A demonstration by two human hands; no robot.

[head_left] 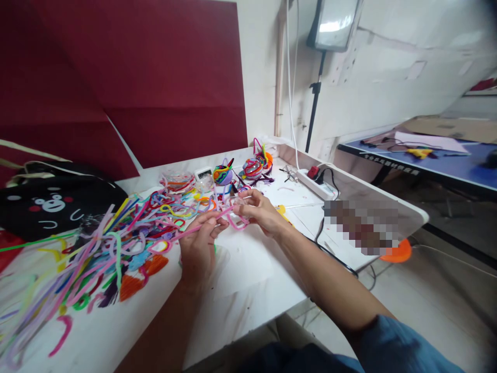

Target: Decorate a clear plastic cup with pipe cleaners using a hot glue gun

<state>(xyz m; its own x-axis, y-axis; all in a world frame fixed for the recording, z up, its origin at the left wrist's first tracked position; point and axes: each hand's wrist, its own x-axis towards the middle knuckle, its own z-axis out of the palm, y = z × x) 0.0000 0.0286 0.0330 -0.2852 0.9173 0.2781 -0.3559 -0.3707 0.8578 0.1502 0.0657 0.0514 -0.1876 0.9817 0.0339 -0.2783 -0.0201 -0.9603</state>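
Note:
A pink pipe cleaner (pixel 222 213) stretches between my two hands above the white table. My left hand (pixel 201 243) pinches it between thumb and fingers, and one end runs out to the left over the pile. My right hand (pixel 259 210) grips the other part, where the pink strand bends into a loop below the fingers. Something clear and shiny shows beside the right fingertips, too small to make out. To the left of my hands spreads a tangled heap of coloured pipe cleaners (pixel 145 228), with orange tassels (pixel 131 286) at its near edge.
Two colourful wrapped balls, one purple and striped (pixel 222 175) and one clear with orange (pixel 252 169), sit at the back. A white power strip (pixel 316 183) with a black cable lies right. A black bag (pixel 58 199) stands left. Behind rises a lamp stand (pixel 313 106).

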